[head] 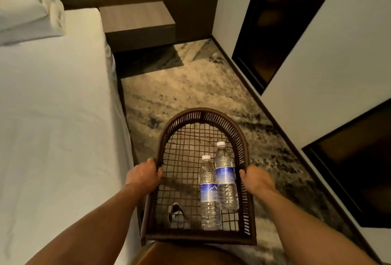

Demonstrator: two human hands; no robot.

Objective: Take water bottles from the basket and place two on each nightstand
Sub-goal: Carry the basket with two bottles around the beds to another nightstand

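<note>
Head view: both forearms reach forward, the left hand [145,174] and right hand [257,178] each closed round a side rim of the woven basket [203,114], carried level above the patterned carpet [179,93]. Two water bottles [218,188] lie loose on its open mesh floor, side by side and touching, toward the right (nothing restrains them). Risk, in my judgement: any tilt while walking could roll them against the low rim or over it. Nightstand [137,17] stands well ahead beside the bed [53,95], its top bare.
</note>
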